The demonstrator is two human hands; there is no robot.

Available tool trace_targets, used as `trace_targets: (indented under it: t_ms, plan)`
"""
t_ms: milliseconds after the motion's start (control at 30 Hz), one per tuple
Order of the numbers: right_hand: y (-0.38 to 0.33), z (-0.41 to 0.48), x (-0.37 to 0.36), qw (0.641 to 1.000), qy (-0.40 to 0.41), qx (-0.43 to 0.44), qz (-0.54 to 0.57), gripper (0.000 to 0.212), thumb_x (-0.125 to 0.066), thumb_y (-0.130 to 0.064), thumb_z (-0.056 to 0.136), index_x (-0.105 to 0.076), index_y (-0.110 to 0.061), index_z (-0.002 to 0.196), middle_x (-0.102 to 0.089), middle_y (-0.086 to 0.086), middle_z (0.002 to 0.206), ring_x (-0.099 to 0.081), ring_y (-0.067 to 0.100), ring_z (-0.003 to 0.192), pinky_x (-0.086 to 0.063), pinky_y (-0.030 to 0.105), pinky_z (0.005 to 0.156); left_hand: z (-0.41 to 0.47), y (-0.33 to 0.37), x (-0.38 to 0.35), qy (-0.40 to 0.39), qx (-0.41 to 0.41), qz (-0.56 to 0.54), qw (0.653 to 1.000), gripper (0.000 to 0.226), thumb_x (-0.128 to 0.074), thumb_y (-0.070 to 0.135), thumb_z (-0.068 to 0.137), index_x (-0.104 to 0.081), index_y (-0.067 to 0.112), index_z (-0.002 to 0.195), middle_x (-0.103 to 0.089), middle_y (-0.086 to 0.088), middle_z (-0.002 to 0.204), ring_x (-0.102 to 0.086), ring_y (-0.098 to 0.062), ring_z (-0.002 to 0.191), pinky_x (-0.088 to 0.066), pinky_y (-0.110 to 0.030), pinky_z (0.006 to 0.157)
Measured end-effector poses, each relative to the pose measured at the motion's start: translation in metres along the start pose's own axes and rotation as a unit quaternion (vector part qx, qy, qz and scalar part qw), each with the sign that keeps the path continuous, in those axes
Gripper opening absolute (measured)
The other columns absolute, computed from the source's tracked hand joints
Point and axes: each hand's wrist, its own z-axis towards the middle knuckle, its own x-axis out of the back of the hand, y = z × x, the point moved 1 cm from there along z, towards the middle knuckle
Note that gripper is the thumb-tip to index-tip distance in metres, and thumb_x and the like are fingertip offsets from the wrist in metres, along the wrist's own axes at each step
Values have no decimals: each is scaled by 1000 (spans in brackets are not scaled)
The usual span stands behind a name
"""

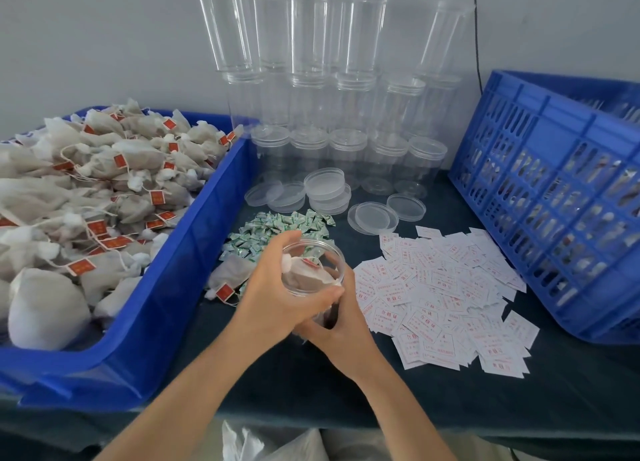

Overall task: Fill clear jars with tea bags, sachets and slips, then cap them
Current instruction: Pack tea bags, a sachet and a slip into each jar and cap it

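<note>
Dark cloth-covered table [433,401] against a pale grey wall; the work area lies near the middle.

Jar in hand [313,273]: clear, open-topped, held at the near middle of the table. Left hand [280,298] is wrapped over its rim from the left, fingers pressing a tea bag [304,280] down into the mouth. Right hand [337,325] is closed around the jar's lower body from the right, steadying it. The bag sits near the top, so the jar looks well filled with bags; no sachet or slip can be made out inside, and no lid is on it.

Progress, as judged: bagging of this jar is nearly done; sachet, slip and cap are left. Many empty jars [346,114] stand stacked at the far middle, so most of the batch is left too.

Supplies:
- Blue tub [194,252], left, heaped with tea bags bearing red tags.
- One loose bag [230,273] on the cloth just left of the jar.
- Green-and-white sachets [277,228], a pile just beyond the jar.
- White slips [446,304] printed in red, spread to the right.
- Clear lids [325,190], loose, between sachets and stacked jars.
- Blue slatted crate [554,197], far right, contents unclear.

Obstructions: none of note; the sachets and slips lie within easy reach.
</note>
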Motion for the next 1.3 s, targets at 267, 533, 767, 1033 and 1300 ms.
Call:
trace_targets:
  t_ms: [267, 533, 767, 1033, 1300]
  plan:
    - [-27, 38, 67, 983, -30, -63, -170, 72, -35, 32, 74, -68, -18, 113, -73, -19, 105, -63, -11, 102, -45, 7, 88, -2, -6, -1, 5, -31, -2, 999, 83, -87, 30, 66, -43, 22, 137, -52, 13, 126, -46, 8, 118, -35, -1, 90]
    - [-8, 108, 31, 920, -108, -60, -371, 17, -63, -13, 92, -69, -16, 107, -68, 3, 115, -63, 23, 106, -50, 45, 96, -4, 4, 3, -31, -56, -3, 998, 37, -84, 20, 70, -74, 16, 106, -46, 11, 118, -44, 21, 106, -33, 5, 85]
    - [-4, 120, 25, 830, -79, 10, -551, 36, -55, -17, 92, -39, -30, 62, -40, -14, 71, -42, 13, 73, -28, 32, 73, -3, 8, 2, -26, -54, 18, 998, 12, -84, 24, 70, -76, 20, 78, -45, 15, 110, -44, 22, 100, -32, 6, 79]
    - [-58, 99, 47, 963, 106, 63, -240, 4, -74, -13, 89, -74, -18, 89, -70, -11, 83, -63, -1, 78, -49, 15, 79, -1, -5, -2, -19, -17, 5, 1000, 107, -82, 41, 69, -12, 40, 149, -28, 42, 125, -28, 32, 114, -24, 11, 84]
    - [-98, 61, 50, 976, -2, 69, -209, 15, -74, -16, 90, -77, -24, 103, -76, -15, 97, -68, -2, 97, -48, 9, 87, 0, -9, -4, -12, -1, -24, 1000, 109, -84, 36, 68, -12, 36, 151, -38, 21, 136, -37, 12, 124, -31, -4, 90]
